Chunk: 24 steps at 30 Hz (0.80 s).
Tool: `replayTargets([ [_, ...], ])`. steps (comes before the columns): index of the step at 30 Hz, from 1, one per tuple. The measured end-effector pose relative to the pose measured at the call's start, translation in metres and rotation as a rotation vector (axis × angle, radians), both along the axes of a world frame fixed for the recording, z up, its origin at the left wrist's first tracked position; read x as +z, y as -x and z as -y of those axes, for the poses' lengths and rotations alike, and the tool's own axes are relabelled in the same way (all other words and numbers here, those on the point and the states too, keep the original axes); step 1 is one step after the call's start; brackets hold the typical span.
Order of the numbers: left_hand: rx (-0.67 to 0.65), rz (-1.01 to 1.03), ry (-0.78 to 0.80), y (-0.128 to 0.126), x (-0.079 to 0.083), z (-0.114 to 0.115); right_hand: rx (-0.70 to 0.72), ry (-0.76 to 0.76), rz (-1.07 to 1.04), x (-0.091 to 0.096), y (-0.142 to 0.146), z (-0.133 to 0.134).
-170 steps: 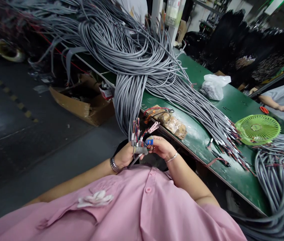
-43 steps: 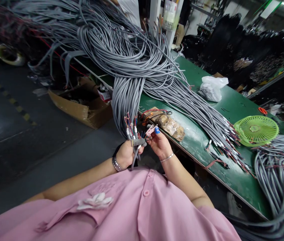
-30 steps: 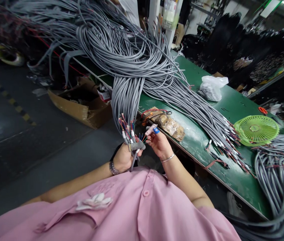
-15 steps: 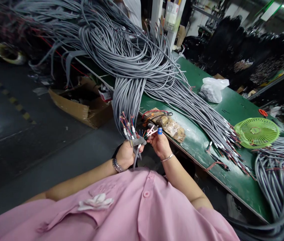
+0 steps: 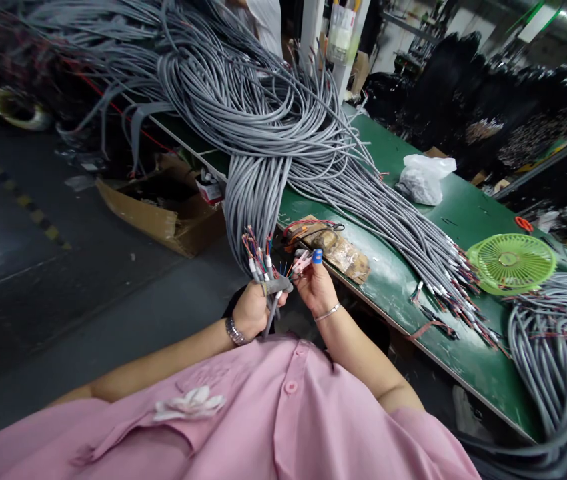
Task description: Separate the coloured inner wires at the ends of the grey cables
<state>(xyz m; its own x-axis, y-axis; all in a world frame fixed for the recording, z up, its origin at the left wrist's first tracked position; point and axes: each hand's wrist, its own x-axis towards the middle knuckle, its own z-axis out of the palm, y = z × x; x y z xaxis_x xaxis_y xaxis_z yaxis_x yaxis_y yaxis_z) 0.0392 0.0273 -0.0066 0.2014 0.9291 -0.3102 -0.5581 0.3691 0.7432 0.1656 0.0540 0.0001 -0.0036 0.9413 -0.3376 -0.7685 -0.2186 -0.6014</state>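
Note:
My left hand [image 5: 249, 308] is closed round a small bunch of grey cable ends [image 5: 262, 270], whose stripped coloured wires fan upward. A wristwatch is on that wrist. My right hand [image 5: 315, 285] is pinched on a small pink tool [image 5: 302, 261] at the wire tips; its forefinger has a blue cap [image 5: 317, 255]. Both hands are in front of my pink shirt, just off the near edge of the green table [image 5: 463, 363].
A big heap of grey cables [image 5: 263, 120] covers the table's left end and hangs over its edge. A green fan grille [image 5: 511, 263], a white plastic bag [image 5: 423, 177] and a brown taped bundle [image 5: 336, 247] lie on the table. An open cardboard box [image 5: 163, 207] sits on the floor.
My hands have stayed together at the cable ends with small shifts. The bunch in my left hand tilted left a second ago and is upright again. The other person's arm at far right has gone.

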Motion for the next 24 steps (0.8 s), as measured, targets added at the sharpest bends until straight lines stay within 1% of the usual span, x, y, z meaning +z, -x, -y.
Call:
replayTargets([
  [7, 0.009, -0.004, -0.019, 0.004, 0.002, 0.005, 0.104, 0.006, -0.041, -0.002, -0.01, 0.006],
  [10, 0.012, -0.016, -0.03, 0.008, -0.001, 0.009, 0.179, 0.02, -0.027, -0.004, -0.019, 0.01],
  [12, 0.021, -0.036, -0.04, 0.011, -0.004, 0.011, 0.28, 0.029, 0.031, -0.002, -0.026, 0.015],
  [15, 0.023, -0.058, -0.07, 0.012, -0.006, 0.014, 0.469, 0.001, 0.187, 0.007, -0.034, 0.023],
  [17, 0.015, -0.083, -0.099, 0.011, -0.007, 0.016, 0.538, -0.039, 0.321, 0.014, -0.036, 0.028],
  [19, 0.003, -0.131, -0.128, 0.011, -0.007, 0.018, 0.537, -0.081, 0.476, 0.02, -0.033, 0.031],
  [21, -0.041, -0.217, -0.175, 0.012, -0.009, 0.018, 0.479, -0.14, 0.621, 0.024, -0.027, 0.034],
  [24, -0.212, -0.372, -0.234, 0.016, -0.014, 0.018, 0.417, -0.256, 0.718, 0.026, -0.016, 0.038],
])
